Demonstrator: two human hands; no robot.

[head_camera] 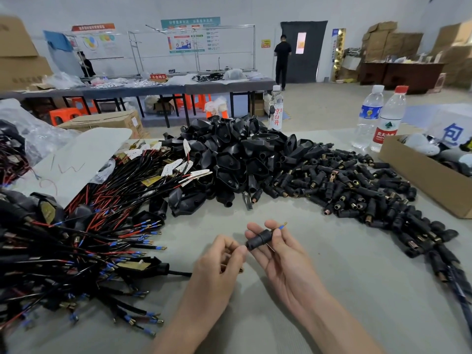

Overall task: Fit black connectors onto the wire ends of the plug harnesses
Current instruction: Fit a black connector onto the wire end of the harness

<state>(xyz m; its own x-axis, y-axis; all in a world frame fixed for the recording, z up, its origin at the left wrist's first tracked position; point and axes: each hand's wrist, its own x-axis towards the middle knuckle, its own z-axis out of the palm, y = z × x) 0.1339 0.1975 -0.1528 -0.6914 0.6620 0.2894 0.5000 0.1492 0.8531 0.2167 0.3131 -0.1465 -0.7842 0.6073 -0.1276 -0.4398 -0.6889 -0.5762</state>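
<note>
A black connector held over the bench, lower centre of the frame.

The black connector is pinched in the grip of the right hand, fingers closed round its barrel, and a blue-sleeved wire end is seen poking out just above the fingertips. The left hand is curled close beside it, its thumb and forefinger touching the connector's lower end; whether anything is held there cannot be told. Loose connectors are heaped at the right, harnesses at the left.
</note>
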